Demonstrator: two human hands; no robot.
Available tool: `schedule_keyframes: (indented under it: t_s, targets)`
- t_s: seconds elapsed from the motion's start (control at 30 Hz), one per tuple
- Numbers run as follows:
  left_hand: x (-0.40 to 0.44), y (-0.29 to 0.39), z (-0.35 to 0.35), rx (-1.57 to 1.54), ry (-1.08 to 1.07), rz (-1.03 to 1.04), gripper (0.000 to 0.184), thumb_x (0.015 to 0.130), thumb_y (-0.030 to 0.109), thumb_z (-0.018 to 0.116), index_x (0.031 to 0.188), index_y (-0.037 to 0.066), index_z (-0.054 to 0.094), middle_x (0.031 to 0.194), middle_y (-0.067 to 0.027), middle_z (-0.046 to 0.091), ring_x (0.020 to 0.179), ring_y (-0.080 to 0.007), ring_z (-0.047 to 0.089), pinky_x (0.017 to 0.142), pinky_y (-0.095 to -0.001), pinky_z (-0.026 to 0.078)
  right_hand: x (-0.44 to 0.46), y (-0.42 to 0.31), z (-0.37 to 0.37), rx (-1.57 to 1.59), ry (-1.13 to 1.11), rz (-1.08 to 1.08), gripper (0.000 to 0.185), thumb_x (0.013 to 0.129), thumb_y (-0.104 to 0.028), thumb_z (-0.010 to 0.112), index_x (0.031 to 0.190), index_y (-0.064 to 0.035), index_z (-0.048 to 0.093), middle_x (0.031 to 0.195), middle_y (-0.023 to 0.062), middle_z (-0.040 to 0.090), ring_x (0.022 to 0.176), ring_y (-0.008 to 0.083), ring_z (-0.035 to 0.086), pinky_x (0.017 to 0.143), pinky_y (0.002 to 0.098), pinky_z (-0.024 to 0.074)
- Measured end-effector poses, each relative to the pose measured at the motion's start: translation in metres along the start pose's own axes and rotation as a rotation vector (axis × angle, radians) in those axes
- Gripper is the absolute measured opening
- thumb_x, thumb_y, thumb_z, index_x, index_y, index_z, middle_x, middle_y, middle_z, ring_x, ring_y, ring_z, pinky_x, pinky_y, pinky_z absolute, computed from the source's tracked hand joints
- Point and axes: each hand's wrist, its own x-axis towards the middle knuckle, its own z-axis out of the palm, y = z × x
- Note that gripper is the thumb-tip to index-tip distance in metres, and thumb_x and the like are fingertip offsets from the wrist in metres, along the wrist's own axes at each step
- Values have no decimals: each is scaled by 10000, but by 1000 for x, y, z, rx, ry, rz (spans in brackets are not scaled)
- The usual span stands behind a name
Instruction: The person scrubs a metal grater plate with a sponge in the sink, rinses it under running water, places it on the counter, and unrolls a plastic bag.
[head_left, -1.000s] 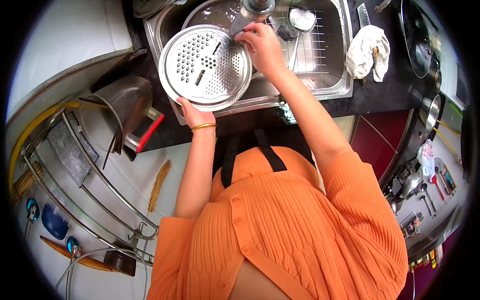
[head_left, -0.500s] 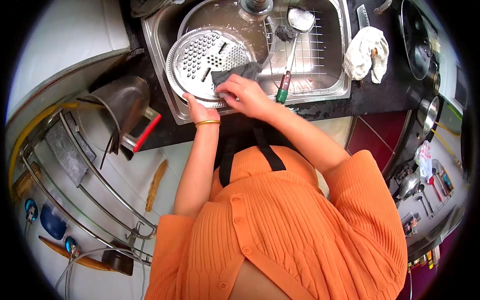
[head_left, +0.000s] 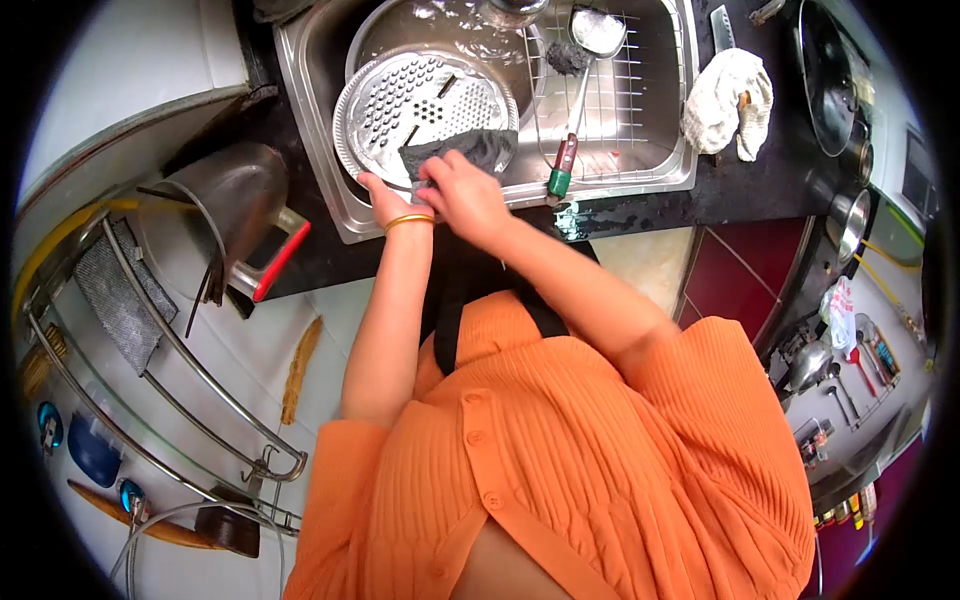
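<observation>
- Your left grip [head_left: 395, 202] closes around the near rim of the round grater plate [head_left: 425, 85].
- Your right grip [head_left: 462, 200] bunches the dark cloth [head_left: 470, 150], spread over the plate's near right part.
- The plate sits over the left side of the sink [head_left: 640, 186].
- Right of it rests a ladle [head_left: 578, 105].
- Farther right, a white cloth [head_left: 715, 105] lies on the surface [head_left: 650, 217].

My black countertop [head_left: 712, 185] has a steel sink [head_left: 640, 187] set in; white cloth [head_left: 712, 108] and knife [head_left: 720, 28] lie right of it. Front edge wet.
</observation>
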Motion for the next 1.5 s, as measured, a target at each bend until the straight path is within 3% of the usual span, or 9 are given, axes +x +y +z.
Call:
schedule_keyframes:
  t_s: [0.1,0.27,0.47,0.53,0.8,1.07,1.27,1.37,1.5]
  targets:
    - [8,1,-1,-47,-176,-66,714,927,610,202,1380,82,366,1400,-103,410,1264,-301,410,1060,-448,323,7,40,-21,-56,16,62,207,810,-279,636,942,-125,595,931,111,577,862,316,594,729,425,481]
    - [7,4,4,-23,-186,-44,718,930,606,190,1381,75,362,1397,-105,414,1270,-304,402,1074,-453,301,7,63,-27,-109,66,188,229,808,-246,643,959,-98,555,920,151,569,842,359,585,714,442,474]
    - [20,2,-2,-36,-219,1,661,955,553,211,1366,60,372,1390,-108,418,1251,-303,428,1047,-437,350,0,24,-9,3,48,86,209,808,-237,644,935,-87,572,908,150,564,832,366,583,715,455,472]
    - [17,6,-1,7,-211,-70,725,927,612,179,1390,79,346,1409,-103,398,1277,-303,394,1081,-459,286,9,45,-16,-55,83,163,214,809,-257,644,927,-90,580,925,144,572,842,356,585,723,451,470]
    - [13,9,3,95,-141,26,705,937,592,201,1393,72,339,1420,-102,382,1296,-297,371,1086,-438,285,91,101,-15,-56,341,348,209,831,-229,617,957,-73,560,907,175,582,879,369,563,776,447,439]
    - [26,4,-3,39,-186,55,699,944,578,169,1367,61,377,1374,-98,442,1232,-311,443,1048,-449,336,10,20,8,0,135,32,176,781,-187,665,894,-76,587,839,144,563,826,345,568,713,424,462]
    - [20,9,5,23,-147,73,619,972,510,205,1330,47,407,1317,-116,484,1191,-286,481,1007,-415,398,72,5,19,19,7,-140,185,802,-267,640,896,-118,584,863,92,577,864,303,577,703,417,461]
    - [2,17,18,125,40,175,538,989,430,291,1309,11,396,1281,-144,497,1108,-285,543,922,-418,466,114,3,27,1,32,-132,181,815,-278,623,895,-117,599,864,96,584,862,304,578,706,412,460]
    - [15,13,7,101,9,200,503,991,390,312,1256,-16,444,1213,-143,537,1053,-276,567,892,-393,477,67,20,2,72,-95,-276,182,801,-230,635,913,-92,595,874,105,564,870,302,559,731,409,456]
